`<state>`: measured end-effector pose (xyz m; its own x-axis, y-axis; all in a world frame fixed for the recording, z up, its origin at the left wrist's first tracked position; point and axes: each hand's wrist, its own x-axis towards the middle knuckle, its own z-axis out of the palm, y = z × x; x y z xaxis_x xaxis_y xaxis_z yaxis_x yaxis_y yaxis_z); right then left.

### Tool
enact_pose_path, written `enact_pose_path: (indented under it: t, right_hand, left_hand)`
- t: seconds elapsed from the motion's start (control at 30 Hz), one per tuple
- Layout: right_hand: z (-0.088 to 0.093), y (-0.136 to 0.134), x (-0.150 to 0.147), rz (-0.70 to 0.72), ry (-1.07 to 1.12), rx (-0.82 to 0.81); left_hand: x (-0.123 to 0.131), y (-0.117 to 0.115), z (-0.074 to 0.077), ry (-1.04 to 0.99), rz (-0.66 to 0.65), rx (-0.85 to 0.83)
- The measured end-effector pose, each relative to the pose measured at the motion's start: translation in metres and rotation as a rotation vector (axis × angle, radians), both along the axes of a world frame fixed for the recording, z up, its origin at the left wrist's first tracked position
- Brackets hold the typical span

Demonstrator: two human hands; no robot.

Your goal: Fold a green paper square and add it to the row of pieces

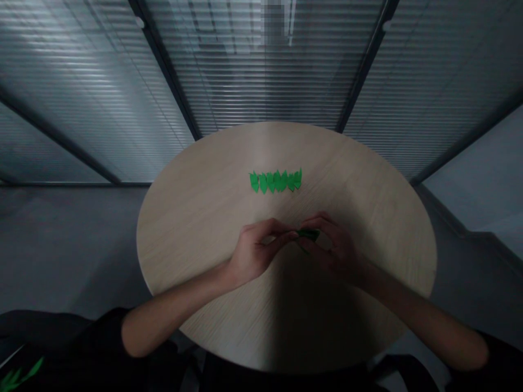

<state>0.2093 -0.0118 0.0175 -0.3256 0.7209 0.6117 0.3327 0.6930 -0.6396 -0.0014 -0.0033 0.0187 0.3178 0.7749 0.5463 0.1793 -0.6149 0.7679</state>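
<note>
Over the middle of the round table, both my hands meet at a small dark-green folded piece (308, 234), which may be paper. The thumb and fingers of my left hand (256, 247) pinch its left end. My right hand (337, 251) curls around its right side, fingertips closed on it. Its full shape is partly covered by the fingers and lies in shadow. Just beyond my hands, a row of several bright-green leaf-shaped pieces (272, 182) lies flat, side by side, with pointed tips.
The pale wooden round table (183, 218) stands close to glass panels with blinds (265, 87). At the lower left, more green leaf-like strips (22, 375) rest on something dark. Grey floor (61, 245) surrounds the table, and a white wall (486, 185) rises at the right.
</note>
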Motion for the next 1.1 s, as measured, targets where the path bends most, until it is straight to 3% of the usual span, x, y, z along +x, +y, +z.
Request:
enact_pose_path:
  t: [0.33, 0.7, 1.1]
  right_hand:
    - [0.0005, -0.0012, -0.0006, 0.008, -0.057, 0.103]
    - [-0.0008, 0.0008, 0.0019, -0.027, -0.023, 0.042]
    - [0.0016, 0.0008, 0.003, 0.045, 0.002, 0.001]
  left_hand:
    - [0.0029, 0.0006, -0.0011, -0.011, -0.061, 0.145]
    - [0.0034, -0.0001, 0.0018, -0.015, -0.033, 0.125]
    - [0.0029, -0.0009, 0.0026, 0.011, -0.023, 0.092]
